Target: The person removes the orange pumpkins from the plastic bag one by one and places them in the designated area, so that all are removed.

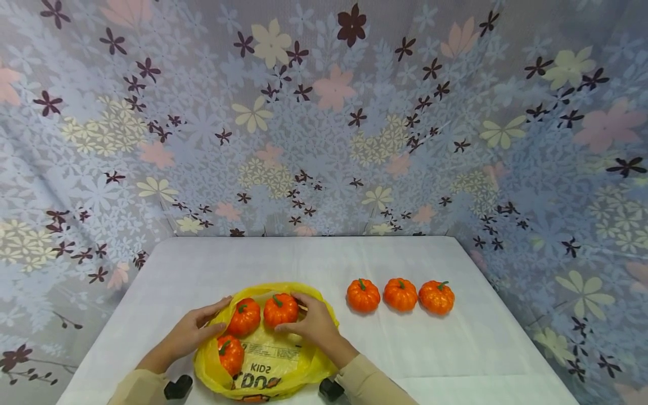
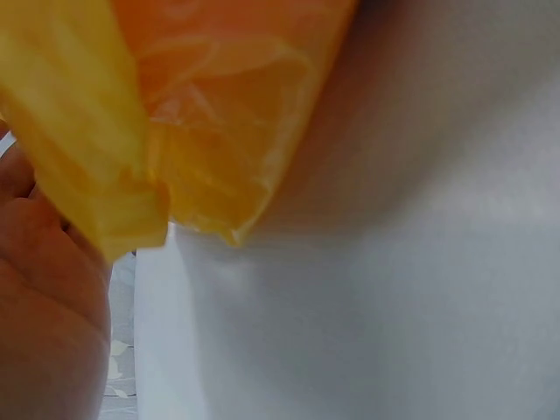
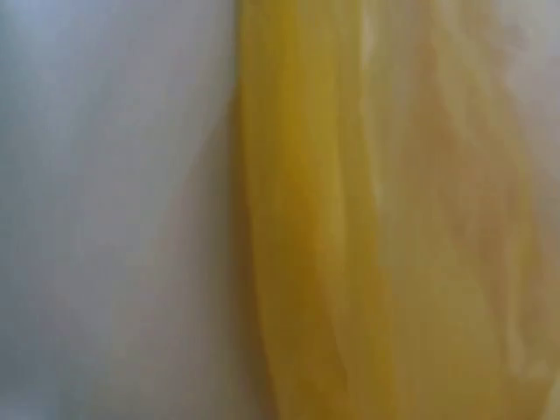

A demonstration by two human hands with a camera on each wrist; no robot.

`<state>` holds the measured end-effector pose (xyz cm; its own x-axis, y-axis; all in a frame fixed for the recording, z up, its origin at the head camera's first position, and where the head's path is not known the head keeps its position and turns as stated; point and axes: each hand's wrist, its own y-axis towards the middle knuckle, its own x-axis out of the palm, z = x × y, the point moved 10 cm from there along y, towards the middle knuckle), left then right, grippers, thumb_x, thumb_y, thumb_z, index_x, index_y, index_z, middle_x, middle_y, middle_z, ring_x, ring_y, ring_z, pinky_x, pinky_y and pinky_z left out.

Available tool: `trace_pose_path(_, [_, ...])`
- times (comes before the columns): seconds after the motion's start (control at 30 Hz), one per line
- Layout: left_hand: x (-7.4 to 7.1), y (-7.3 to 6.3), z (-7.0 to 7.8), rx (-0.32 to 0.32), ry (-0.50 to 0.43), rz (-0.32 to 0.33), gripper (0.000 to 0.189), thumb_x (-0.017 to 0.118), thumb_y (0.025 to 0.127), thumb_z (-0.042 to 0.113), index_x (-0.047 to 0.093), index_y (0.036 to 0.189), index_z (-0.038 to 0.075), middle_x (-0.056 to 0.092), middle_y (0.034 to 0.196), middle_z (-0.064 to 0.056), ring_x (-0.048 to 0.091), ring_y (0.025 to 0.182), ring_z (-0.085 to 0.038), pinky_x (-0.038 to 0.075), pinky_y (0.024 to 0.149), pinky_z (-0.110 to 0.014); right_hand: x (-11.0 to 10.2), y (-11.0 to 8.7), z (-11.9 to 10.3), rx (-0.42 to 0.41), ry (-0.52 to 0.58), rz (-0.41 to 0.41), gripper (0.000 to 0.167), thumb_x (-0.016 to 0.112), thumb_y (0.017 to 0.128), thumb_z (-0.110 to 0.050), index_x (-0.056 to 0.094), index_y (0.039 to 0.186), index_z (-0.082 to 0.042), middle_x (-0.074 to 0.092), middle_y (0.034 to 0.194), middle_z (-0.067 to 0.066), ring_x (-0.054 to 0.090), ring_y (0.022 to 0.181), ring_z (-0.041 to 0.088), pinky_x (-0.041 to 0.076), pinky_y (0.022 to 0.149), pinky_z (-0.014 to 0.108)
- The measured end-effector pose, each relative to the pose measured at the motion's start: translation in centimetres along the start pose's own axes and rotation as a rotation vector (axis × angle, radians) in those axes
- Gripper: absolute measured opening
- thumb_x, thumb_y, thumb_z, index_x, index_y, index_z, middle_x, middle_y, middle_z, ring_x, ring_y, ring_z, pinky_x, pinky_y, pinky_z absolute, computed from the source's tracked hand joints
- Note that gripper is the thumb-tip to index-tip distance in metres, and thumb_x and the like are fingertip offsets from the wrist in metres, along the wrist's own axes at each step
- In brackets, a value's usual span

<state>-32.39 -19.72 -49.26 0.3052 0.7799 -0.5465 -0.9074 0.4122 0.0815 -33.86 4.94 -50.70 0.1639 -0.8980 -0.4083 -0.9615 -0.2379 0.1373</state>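
Note:
A yellow plastic bag (image 1: 267,354) lies spread with its mouth wide, printed "KIDS" in mirrored letters. Inside, one small orange pumpkin (image 1: 244,316) sits at the upper left and another pumpkin (image 1: 230,355) below it, partly covered by the bag's edge. My right hand (image 1: 316,323) reaches into the bag and holds a third pumpkin (image 1: 279,310) between thumb and fingers, its green stem up. At the left rim my left hand (image 1: 189,334) holds the bag, thumb over the edge beside the upper-left pumpkin. The left wrist view shows yellow plastic (image 2: 79,114) hanging beside the palm.
Three more orange pumpkins stand in a row right of the bag: a left one (image 1: 363,296), a middle one (image 1: 400,295) and a right one (image 1: 437,298). All rest on a white-covered table (image 1: 430,349). A flowered curtain (image 1: 324,140) rises behind the table's back edge.

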Motion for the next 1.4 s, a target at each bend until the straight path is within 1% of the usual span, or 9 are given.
trace_pose_path(0.23, [-0.1,0.0,0.2,-0.005,-0.017,-0.004,0.056,0.063,0.1,0.024,0.047,0.149,0.001,0.043,0.153,-0.018,0.035,0.141,-0.045,0.029,0.111,-0.062,-0.3,-0.5,-0.2,0.017,0.064,-0.031,0.082,0.094,0.071,-0.028,0.058,0.14,-0.003,0.059,0.138,0.013,0.06,0.124,0.029,0.054,0.095,0.029])
trace_pose_path(0.37, [0.0,0.1,0.0,-0.005,-0.03,0.001,0.056,0.064,0.1,0.024,0.048,0.149,0.001,0.043,0.153,-0.017,0.034,0.142,-0.044,0.029,0.112,-0.059,-0.9,-0.6,-0.3,0.009,0.099,-0.025,0.08,0.093,0.072,-0.027,0.058,0.14,-0.004,0.06,0.137,0.011,0.059,0.125,0.027,0.053,0.096,0.029])
trace_pose_path(0.47, [0.3,0.2,-0.4,-0.014,-0.028,0.004,0.056,0.064,0.1,0.026,0.049,0.149,0.003,0.044,0.153,-0.014,0.034,0.143,-0.041,0.03,0.114,-0.05,-1.6,-0.7,-0.4,0.008,0.125,-0.013,0.08,0.093,0.073,-0.028,0.057,0.141,-0.004,0.059,0.137,0.011,0.058,0.126,0.026,0.052,0.098,0.028])
trace_pose_path(0.53, [0.5,0.2,-0.5,-0.02,-0.025,0.002,0.057,0.064,0.099,0.028,0.049,0.149,0.004,0.044,0.153,-0.013,0.034,0.143,-0.04,0.03,0.114,-0.05,-2.1,-0.8,-0.4,0.008,0.132,-0.009,0.08,0.092,0.074,-0.029,0.057,0.141,-0.005,0.059,0.138,0.011,0.058,0.126,0.026,0.052,0.098,0.029])
trace_pose_path(0.6, [0.5,0.2,-0.6,-0.028,-0.016,0.004,0.058,0.065,0.099,0.03,0.049,0.149,0.004,0.044,0.153,-0.013,0.034,0.143,-0.04,0.03,0.114,-0.052,-2.5,-0.9,-0.5,0.008,0.136,-0.009,0.078,0.092,0.074,-0.029,0.058,0.14,-0.006,0.059,0.138,0.011,0.057,0.127,0.026,0.052,0.099,0.031])
trace_pose_path(0.7, [0.4,0.2,-0.6,-0.029,-0.016,0.005,0.059,0.065,0.099,0.03,0.048,0.149,0.004,0.043,0.153,-0.014,0.034,0.143,-0.041,0.028,0.113,-0.06,-3.1,-1.1,-0.6,-0.002,0.128,-0.009,0.074,0.091,0.075,-0.029,0.059,0.139,-0.007,0.06,0.137,0.01,0.058,0.126,0.026,0.051,0.101,0.035])
trace_pose_path(0.83, [0.3,0.3,-0.4,-0.026,-0.02,0.006,0.059,0.065,0.099,0.03,0.048,0.149,0.003,0.043,0.153,-0.015,0.033,0.143,-0.042,0.027,0.112,-0.062,-4.2,-1.3,-0.7,-0.009,0.106,0.007,0.073,0.091,0.075,-0.029,0.06,0.138,-0.008,0.061,0.135,0.01,0.058,0.126,0.026,0.051,0.101,0.039])
trace_pose_path(1.2, [0.2,0.3,-0.3,-0.036,-0.046,-0.001,0.06,0.065,0.099,0.029,0.047,0.15,0.005,0.04,0.154,-0.017,0.031,0.143,-0.045,0.026,0.113,-0.064,-6.9,-1.8,-1.2,-0.028,0.091,0.084,0.078,0.094,0.07,-0.028,0.06,0.137,-0.005,0.061,0.136,0.009,0.057,0.127,0.028,0.052,0.099,0.033])
trace_pose_path(1.4, [0.2,0.3,-0.3,-0.027,-0.052,0.0,0.059,0.064,0.099,0.029,0.047,0.151,0.006,0.04,0.154,-0.018,0.031,0.143,-0.045,0.026,0.113,-0.064,-7.9,-2.0,-1.0,-0.007,0.073,0.113,0.079,0.095,0.069,-0.03,0.061,0.136,-0.007,0.061,0.135,0.009,0.057,0.126,0.028,0.053,0.098,0.035])
